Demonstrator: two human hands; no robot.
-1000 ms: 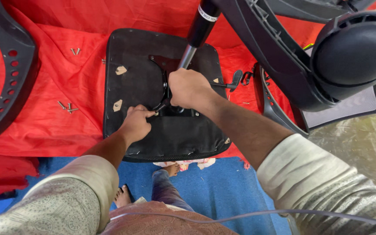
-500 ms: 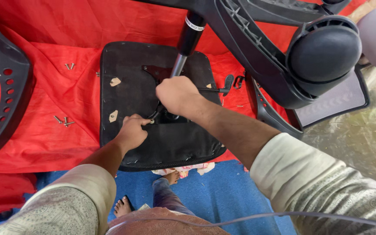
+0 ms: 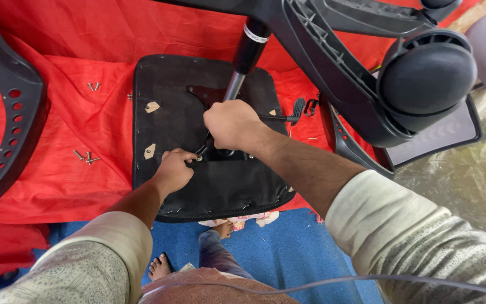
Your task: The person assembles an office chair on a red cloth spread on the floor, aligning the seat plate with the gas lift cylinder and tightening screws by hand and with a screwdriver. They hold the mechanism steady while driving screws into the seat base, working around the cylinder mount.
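A black chair seat (image 3: 175, 118) lies upside down on a red cloth (image 3: 85, 73). A metal mechanism plate with a gas cylinder (image 3: 246, 56) stands on its underside, the chair's wheeled base (image 3: 367, 67) tilted above it. My right hand (image 3: 232, 125) is closed around the bottom of the cylinder at the plate. My left hand (image 3: 172, 169) pinches a small part at the plate's near-left edge, by a screw. A lever with a black knob (image 3: 297, 108) sticks out to the right.
Loose screws (image 3: 85, 156) and another pair of screws (image 3: 93, 86) lie on the cloth left of the seat. A black perforated armrest (image 3: 7, 129) curves at far left. A caster wheel (image 3: 428, 79) hangs at upper right. My bare feet (image 3: 220, 229) rest on blue carpet.
Both hands stay at the mechanism plate; my left hand has shifted slightly toward the plate's edge. The view has moved, so the seat sits a little higher and more central.
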